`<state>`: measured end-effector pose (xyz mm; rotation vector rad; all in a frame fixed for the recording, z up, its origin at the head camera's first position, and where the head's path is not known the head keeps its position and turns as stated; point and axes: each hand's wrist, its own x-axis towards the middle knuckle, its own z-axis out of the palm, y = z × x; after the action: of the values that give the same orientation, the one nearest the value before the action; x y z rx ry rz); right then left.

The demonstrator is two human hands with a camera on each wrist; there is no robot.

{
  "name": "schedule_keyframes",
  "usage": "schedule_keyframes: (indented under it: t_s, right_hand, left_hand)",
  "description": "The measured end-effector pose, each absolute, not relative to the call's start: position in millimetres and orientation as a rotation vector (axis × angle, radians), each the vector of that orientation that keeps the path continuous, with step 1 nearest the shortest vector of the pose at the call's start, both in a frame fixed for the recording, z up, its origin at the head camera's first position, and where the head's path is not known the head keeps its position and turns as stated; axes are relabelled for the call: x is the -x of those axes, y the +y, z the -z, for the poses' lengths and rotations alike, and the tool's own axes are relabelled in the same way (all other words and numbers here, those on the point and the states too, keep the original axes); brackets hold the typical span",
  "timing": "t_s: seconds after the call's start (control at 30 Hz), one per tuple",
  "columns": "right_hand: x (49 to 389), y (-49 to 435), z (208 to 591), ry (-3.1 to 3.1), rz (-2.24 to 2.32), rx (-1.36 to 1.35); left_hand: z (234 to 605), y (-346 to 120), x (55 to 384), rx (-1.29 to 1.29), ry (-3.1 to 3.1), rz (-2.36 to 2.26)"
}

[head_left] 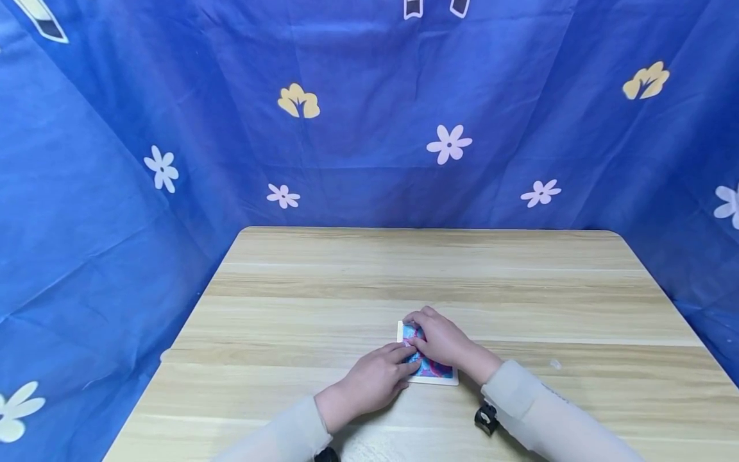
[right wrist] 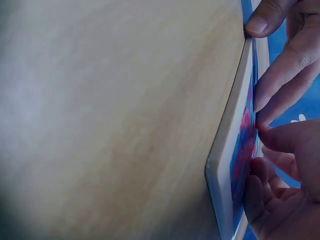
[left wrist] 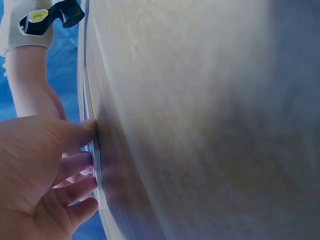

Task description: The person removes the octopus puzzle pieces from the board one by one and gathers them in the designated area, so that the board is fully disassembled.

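A flat square panel (head_left: 432, 368) with a white border and a blue, pink and purple picture lies on the table below both hands. My left hand (head_left: 372, 382) rests on its left side, fingers nearly straight on the picture; in the right wrist view its thumb (right wrist: 259, 25) is at the panel's edge. Over the upper part is my right hand (head_left: 443, 339), fingertips at the far edge and thumb on the picture. Seen from the right wrist, the right fingers (right wrist: 255, 187) bend toward the picture. I cannot tell whether they pinch anything.
The wood-grain table (head_left: 288, 321) has rounded far corners. A blue cloth (head_left: 369, 128) printed with flowers hangs behind and beside it. Black wrist devices sit at the cuffs, one under the right sleeve (head_left: 514, 391). A small pale spot (head_left: 555, 364) shows on the table at right.
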<state>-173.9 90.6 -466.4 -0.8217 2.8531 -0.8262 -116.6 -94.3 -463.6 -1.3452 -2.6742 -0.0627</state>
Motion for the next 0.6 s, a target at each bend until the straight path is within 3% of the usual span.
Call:
schedule_keyframes:
  t_s: [0.6]
  right_hand:
    - [178.7, 86.8, 461.6, 2.789, 0.762, 0.743]
  left_hand:
    - [464.7, -96.2, 116.2, 1.334, -2.681, 0.108]
